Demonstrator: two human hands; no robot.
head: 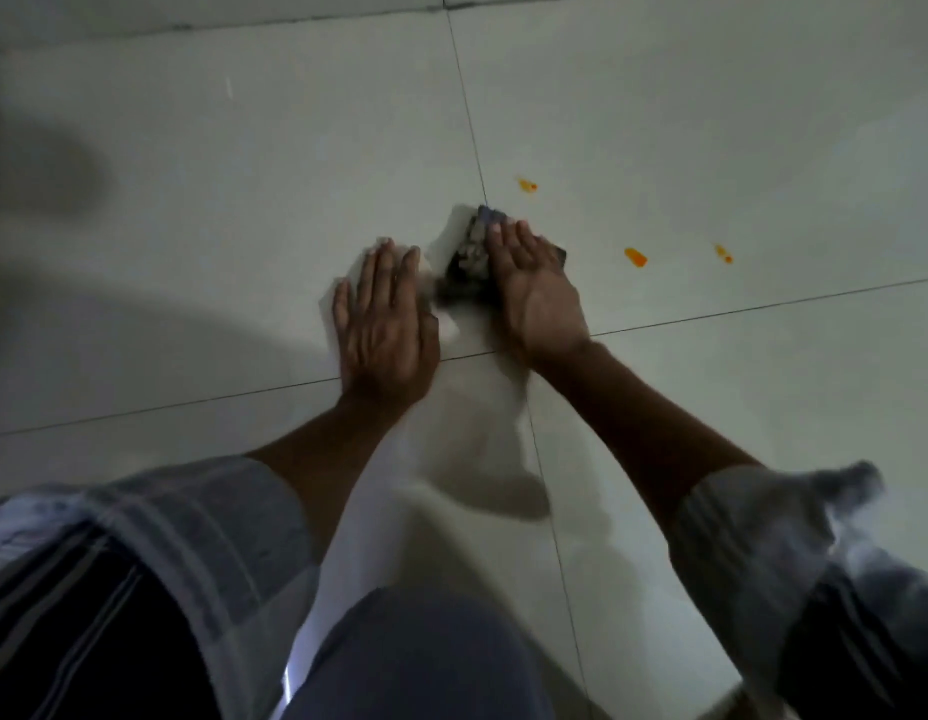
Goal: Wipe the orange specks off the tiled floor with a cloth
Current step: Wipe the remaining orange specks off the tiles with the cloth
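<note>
Both arms are reaching forward and down from the bottom of the view, with grey sleeves pushed up near the elbows. The left hand point(386, 324) is lying flat, palm down, with the fingers stretched out and kept close together; it is pressing on the pale part of the cloth point(454, 241). The right hand point(534, 288) is also lying palm down, fingers straight and side by side, pressing on the darker, patterned part of the same cloth. Neither hand is pinching or closing around the cloth; both are only pushing it flat against the tiled floor point(243, 200).

The cloth is looking crumpled, mostly white with a dark printed patch in the middle, and it is blurred, so I cannot tell the pattern. It is lying on the floor just at the place where the grout lines are crossing, under and between the two hands.

Three orange specks are showing on the pale tile to the right of the cloth. The nearest speck point(527, 185) is lying just beyond the right fingertips, not touching the cloth. The second speck point(635, 257) is lying further to the right, and the third speck point(723, 253) is lying beyond it, well apart from the hands. There is one cloth and two hands.
</note>
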